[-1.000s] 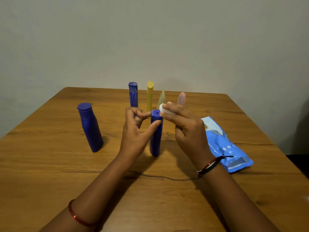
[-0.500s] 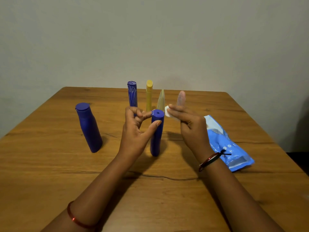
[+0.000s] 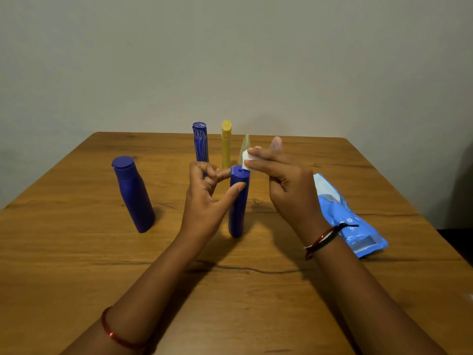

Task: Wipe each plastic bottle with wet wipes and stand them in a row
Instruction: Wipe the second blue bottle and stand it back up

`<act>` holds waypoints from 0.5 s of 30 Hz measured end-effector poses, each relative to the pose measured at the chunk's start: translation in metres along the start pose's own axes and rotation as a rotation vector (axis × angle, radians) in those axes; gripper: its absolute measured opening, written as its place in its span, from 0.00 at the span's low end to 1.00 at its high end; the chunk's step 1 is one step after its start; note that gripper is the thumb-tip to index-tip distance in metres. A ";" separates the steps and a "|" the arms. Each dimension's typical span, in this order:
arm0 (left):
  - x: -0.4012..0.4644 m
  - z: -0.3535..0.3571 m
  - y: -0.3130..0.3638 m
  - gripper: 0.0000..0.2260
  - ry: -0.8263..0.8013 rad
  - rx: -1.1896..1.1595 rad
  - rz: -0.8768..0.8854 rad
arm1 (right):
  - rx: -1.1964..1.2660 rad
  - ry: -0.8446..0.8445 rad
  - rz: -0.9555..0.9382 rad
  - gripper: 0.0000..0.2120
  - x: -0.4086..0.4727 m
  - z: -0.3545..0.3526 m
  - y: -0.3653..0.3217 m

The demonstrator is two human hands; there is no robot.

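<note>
A wooden worktop (image 3: 76,252) fills the view, with a plain wall behind it. Toward the far edge stand four slim containers side by side: a patterned blue tube (image 3: 200,142), a yellow tube (image 3: 226,143), a pale green one (image 3: 245,147) and a pink one (image 3: 276,144), the last two partly hidden by the right hand. Off to the left, well apart, a wide blue bottle (image 3: 133,193) stands alone. At the right lies a blue wet wipes pack (image 3: 350,221).

In the centre, between both hands, a slim blue bottle (image 3: 238,201) stands upright, long axis vertical, base on the worktop. The left hand (image 3: 204,201) steadies it, thumb against the front just below the cap, index fingertip touching the cap's left rim, the other fingers curled. The right hand (image 3: 286,185) pinches a small folded white wipe (image 3: 248,162) between fingers and thumb, touching the cap's top right edge. The right hand is the one placed to wipe, probably downward along the bottle.
</note>
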State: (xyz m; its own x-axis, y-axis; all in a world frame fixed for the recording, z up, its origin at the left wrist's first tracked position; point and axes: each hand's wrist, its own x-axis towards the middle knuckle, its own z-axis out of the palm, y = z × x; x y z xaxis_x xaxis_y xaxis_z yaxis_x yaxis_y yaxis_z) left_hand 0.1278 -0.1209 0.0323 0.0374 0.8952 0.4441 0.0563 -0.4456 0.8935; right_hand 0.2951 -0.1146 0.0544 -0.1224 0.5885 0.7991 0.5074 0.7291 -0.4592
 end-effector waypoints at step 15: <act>0.003 -0.003 -0.003 0.17 -0.013 -0.050 -0.012 | -0.353 -0.387 -0.270 0.16 0.022 -0.005 -0.013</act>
State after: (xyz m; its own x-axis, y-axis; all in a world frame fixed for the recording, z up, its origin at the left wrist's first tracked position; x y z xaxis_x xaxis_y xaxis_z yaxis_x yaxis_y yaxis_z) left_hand 0.1244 -0.1171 0.0308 0.0505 0.8999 0.4331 0.0066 -0.4339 0.9009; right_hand 0.2903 -0.1135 0.0801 -0.5553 0.5311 0.6400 0.6601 0.7496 -0.0493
